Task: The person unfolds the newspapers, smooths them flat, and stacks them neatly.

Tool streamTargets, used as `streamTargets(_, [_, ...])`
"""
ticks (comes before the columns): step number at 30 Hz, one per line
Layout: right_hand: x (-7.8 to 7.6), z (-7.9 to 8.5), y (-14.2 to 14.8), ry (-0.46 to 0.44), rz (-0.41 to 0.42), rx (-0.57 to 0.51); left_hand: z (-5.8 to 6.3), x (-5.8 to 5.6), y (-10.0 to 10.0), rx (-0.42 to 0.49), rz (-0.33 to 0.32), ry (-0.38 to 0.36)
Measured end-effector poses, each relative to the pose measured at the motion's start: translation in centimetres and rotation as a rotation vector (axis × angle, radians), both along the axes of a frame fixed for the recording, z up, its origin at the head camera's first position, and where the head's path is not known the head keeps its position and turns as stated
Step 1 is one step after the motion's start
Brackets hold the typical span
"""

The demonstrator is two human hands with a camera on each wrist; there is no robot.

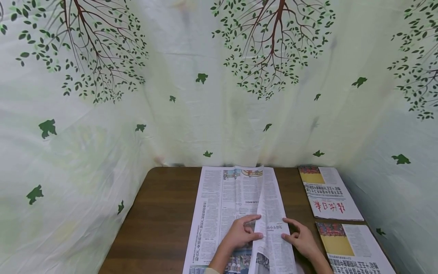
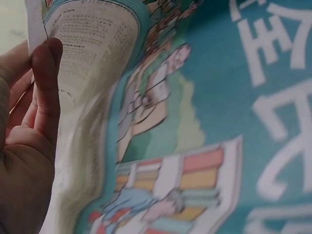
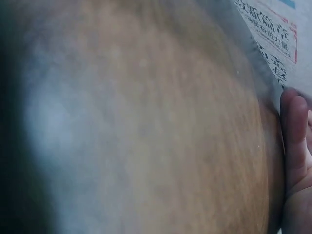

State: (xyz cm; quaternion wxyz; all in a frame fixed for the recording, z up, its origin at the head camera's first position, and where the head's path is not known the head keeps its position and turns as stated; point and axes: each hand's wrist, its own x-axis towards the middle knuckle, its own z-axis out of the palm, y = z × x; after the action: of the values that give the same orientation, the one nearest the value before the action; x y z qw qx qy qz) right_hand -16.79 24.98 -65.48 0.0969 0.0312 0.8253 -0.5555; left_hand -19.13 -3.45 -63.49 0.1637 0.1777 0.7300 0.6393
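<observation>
An open newspaper [image 1: 212, 201] lies lengthwise on the brown table, its right part turned over into a narrow flap [image 1: 273, 205]. My left hand [image 1: 239, 233] pinches the flap's raised left edge. In the left wrist view, the left fingers [image 2: 46, 73] hold that paper edge, and a colour-printed page with large white characters spreads to the right. At the flap's right edge, my right hand [image 1: 302, 241] grips the paper with thumb and index finger. Part of the right hand [image 3: 297, 141] shows by the paper's edge in the right wrist view; its thumb is hidden there.
Two folded newspapers lie along the table's right side: one at the back [image 1: 328, 198], the other nearer [image 1: 356, 243]. Bare wooden table [image 1: 161, 213] stretches to the left. A pale curtain [image 1: 191, 125] printed with trees and leaves hangs behind and at both sides.
</observation>
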Motion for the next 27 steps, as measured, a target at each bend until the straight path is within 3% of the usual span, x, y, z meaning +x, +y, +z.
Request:
streamTargets(16, [0.1, 0.0, 0.1, 0.003, 0.017, -0.019, 0.9, 0.1, -3.2, 0.028, -0.073, 0.017])
streamTargets(27, [0.2, 0.1, 0.0, -0.014, -0.014, -0.026, 2.1, 0.0, -4.5, -0.002, -0.026, 0.062])
